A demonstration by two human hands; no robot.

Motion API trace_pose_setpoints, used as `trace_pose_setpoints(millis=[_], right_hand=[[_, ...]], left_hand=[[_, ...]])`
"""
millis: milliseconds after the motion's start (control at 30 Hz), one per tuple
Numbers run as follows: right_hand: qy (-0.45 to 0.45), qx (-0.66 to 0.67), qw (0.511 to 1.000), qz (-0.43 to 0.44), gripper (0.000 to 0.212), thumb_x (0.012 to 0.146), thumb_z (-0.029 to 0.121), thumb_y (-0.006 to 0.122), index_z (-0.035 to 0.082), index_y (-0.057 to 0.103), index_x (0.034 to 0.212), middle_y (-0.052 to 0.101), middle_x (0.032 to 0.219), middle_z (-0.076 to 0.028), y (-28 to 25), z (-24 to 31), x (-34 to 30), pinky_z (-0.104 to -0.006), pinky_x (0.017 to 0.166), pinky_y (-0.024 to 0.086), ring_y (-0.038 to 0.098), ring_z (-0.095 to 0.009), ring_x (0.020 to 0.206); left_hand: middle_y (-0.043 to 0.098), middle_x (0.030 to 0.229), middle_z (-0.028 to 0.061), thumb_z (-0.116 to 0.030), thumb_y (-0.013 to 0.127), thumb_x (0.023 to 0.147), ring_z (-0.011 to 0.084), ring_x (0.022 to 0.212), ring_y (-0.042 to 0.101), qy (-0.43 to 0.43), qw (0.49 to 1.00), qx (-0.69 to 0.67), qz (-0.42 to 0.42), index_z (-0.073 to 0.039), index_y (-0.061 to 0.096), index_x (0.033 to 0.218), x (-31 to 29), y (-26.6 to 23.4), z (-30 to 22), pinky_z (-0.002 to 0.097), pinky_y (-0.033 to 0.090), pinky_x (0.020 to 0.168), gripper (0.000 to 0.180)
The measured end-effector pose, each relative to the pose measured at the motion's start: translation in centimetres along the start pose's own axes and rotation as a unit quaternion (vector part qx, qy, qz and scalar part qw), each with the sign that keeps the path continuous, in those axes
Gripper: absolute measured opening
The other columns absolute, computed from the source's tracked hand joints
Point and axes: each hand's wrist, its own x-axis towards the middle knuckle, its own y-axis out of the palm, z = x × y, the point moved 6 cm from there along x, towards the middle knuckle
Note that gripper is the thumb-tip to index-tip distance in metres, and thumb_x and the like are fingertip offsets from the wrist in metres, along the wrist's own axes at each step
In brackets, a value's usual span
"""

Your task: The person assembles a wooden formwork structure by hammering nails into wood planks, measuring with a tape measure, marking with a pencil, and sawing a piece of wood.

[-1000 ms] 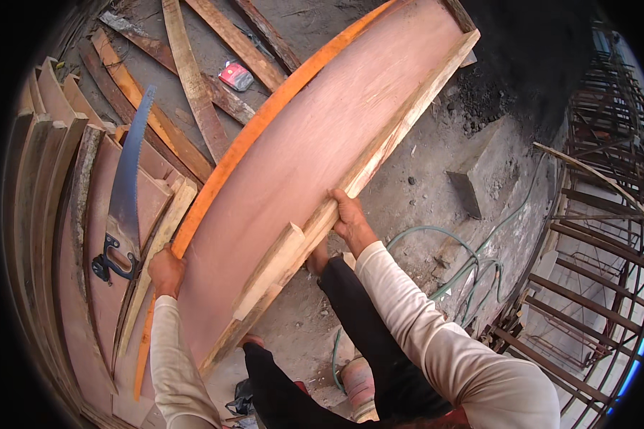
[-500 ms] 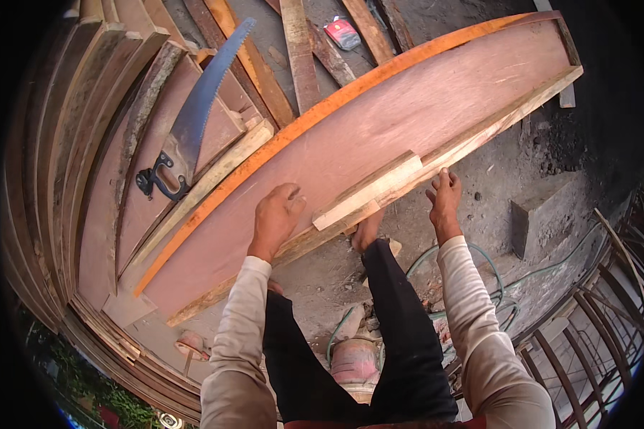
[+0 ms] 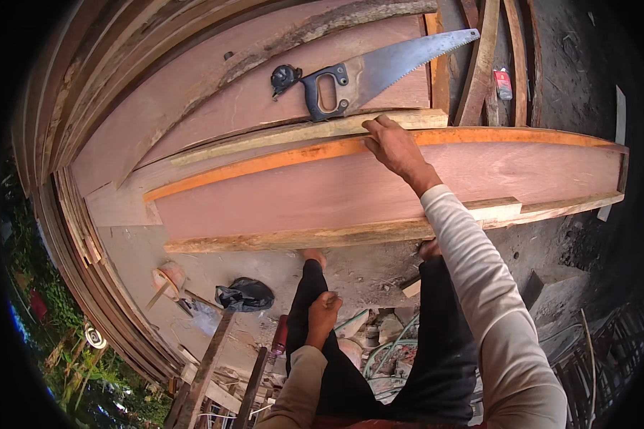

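**While one hand meets the strip, the other hangs free**

As the panel [image 3: 265, 207] lies across the ground in front of the person's feet, the right hand [image 3: 396, 151] reaches over it to the far edge. Its fingers bend down where the orange strip [image 3: 522, 136] and the pale batten [image 3: 265, 146] run side by side, perhaps to feel or steady that edge; I cannot tell whether they grip either one. The left hand [image 3: 324, 314] sits above the left leg, fingers curled nearly closed, nothing visible in them, probably because one hand suffices here.

Following the panel's far curve, the orange strip seems placed as its rim, with the straight beam [image 3: 336, 237] along the near side. A short block [image 3: 499, 209] rests against that beam, perhaps to stiffen it. Beyond the batten, the saw [image 3: 379, 75] lies flat on plywood [image 3: 247, 118], apparently parked off the panel but within reach.
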Motion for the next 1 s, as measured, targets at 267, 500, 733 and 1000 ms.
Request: trace_pose_setpoints(millis=[267,500,733,1000], right_hand=[[-0.247,-0.307,0.919,-0.011,0.038,0.095,0.017,0.061,0.001,0.061,0.129,0.064,0.132,-0.016,15.4,8.9,7.8,-0.0413,0.104,0.053,0.062,-0.032,0.124],[-0.084,-0.195,0.966,0.151,0.068,0.090,0.054,0.072,0.002,0.054,0.129,0.064,0.125,-0.028,20.0,10.6,13.5,-0.0493,0.099,0.052,0.065,-0.044,0.117],[-0.117,-0.195,0.952,0.204,0.080,0.096,0.059,0.062,0.008,0.037,0.153,0.064,0.124,-0.035,20.9,8.9,14.6,-0.0556,0.100,0.050,0.062,-0.050,0.120],[0.054,-0.192,0.966,0.166,0.080,0.094,0.064,0.061,0.012,0.046,0.152,0.055,0.147,-0.024,21.9,9.5,14.4,-0.0542,0.113,0.039,0.051,-0.043,0.138]], left_hand=[[0.070,0.128,0.0213,-0.029,0.069,0.096,0.0289,0.118,0.069,-0.013,0.985,-0.150,0.083,0.004,0.061,0.135,1.3,-1.5,1.4,0.0361,0.053,0.098,0.051],[0.073,0.121,0.0199,-0.029,0.070,0.096,0.0238,0.112,0.071,-0.012,0.977,-0.201,0.076,0.005,0.062,0.132,1.4,-5.4,1.4,0.0329,0.053,0.094,0.050],[0.074,0.117,0.0216,-0.031,0.069,0.096,0.0277,0.108,0.074,0.000,0.970,-0.238,0.059,0.006,0.062,0.129,1.9,-8.3,1.5,0.0349,0.056,0.091,0.050],[0.044,0.155,0.0138,-0.039,0.077,0.091,0.0310,0.136,0.049,-0.174,0.782,-0.596,-0.047,-0.009,0.025,0.160,12.4,-10.9,6.5,0.0510,0.046,0.103,0.091]])
